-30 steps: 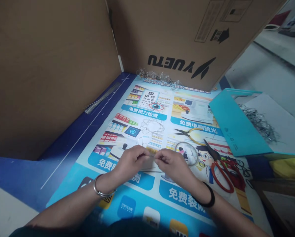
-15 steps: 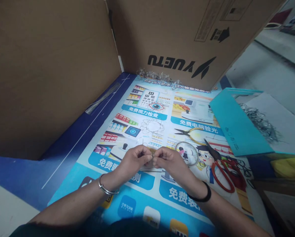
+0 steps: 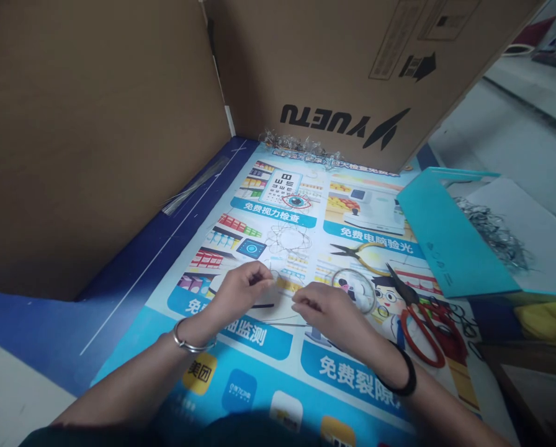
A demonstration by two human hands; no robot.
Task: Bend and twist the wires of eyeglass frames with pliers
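Note:
My left hand (image 3: 241, 290) is closed in a pinch above the printed poster (image 3: 278, 338), with a thin wire (image 3: 277, 273) showing faintly at its fingertips. A short gap away, my right hand (image 3: 328, 313) has its fingers curled and thumb pressed in; whatever it grips is too small to make out. Just beyond the hands lies a loose ring of thin wire pieces (image 3: 288, 238). Right of them rest yellow-handled pliers (image 3: 370, 257), a round coil (image 3: 352, 290) and red-handled scissors (image 3: 422, 329).
Large cardboard panels (image 3: 120, 143) stand at the left and back. Tangled wire pieces (image 3: 306, 148) lie along the back panel. A turquoise box (image 3: 459, 248) at the right holds a heap of wire pieces (image 3: 496, 233). Straight wires (image 3: 197, 185) lie at the left.
My hands, which met at the fingertips, have drawn apart. The left moved slightly left and up, and the right a little to the right.

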